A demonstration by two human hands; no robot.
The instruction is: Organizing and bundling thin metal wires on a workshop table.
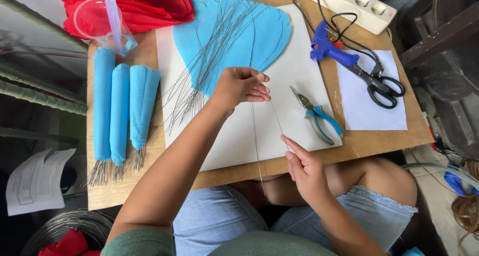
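Both hands, left hand (pixel 239 86) and right hand (pixel 304 169), pinch one thin grey wire (pixel 276 117) at centre frame; three rolled blue paper bundles (pixel 119 111) lie at left.

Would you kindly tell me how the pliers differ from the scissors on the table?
The pliers have blue and yellow grips; the scissors have black handles. The pliers lie on the white sheet near the person's left hand; the scissors straddle the small white paper beside the blue glue gun. Both lie flat, untouched.
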